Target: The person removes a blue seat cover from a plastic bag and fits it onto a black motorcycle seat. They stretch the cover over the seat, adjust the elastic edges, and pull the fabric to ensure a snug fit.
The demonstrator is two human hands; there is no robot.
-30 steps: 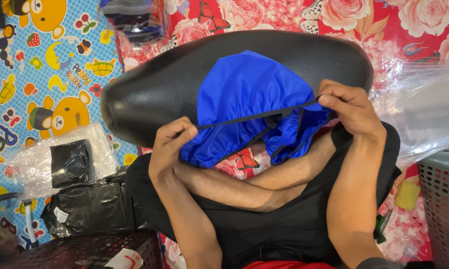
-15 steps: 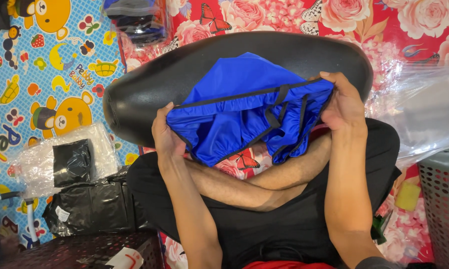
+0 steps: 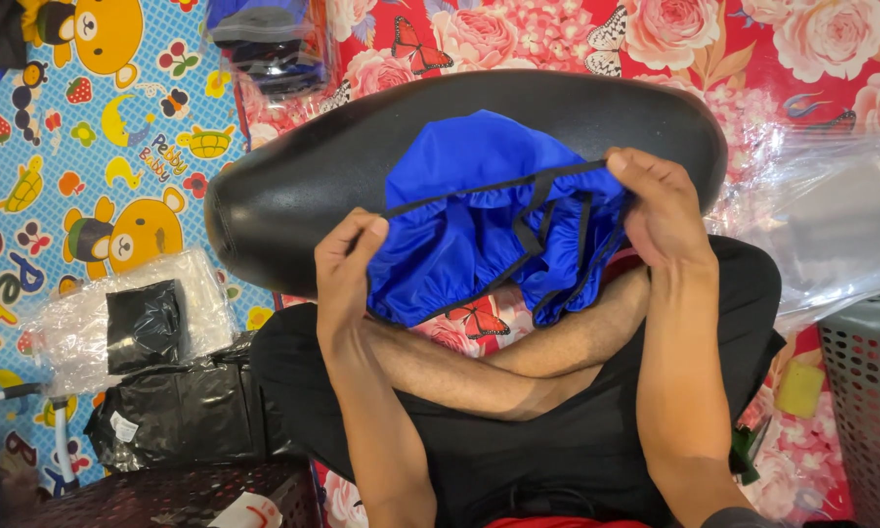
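Both hands, left (image 3: 347, 269) and right (image 3: 665, 210), grip the elastic edge of a blue cover (image 3: 489, 220), stretched between them over a black seat (image 3: 440, 147); the cover lies bunched, not yet pulled around either end.

1. Left hand (image 3: 347, 269) and right hand (image 3: 666, 210) are bare: no gloves, rings or watch show.
2. Both forearms (image 3: 386, 440) are uncovered, with no sleeves reaching the wrists.
3. Black shorts (image 3: 577, 450) cover the lap, loose and matte.
4. A strip of red garment (image 3: 557, 522) shows at 6 o'clock.
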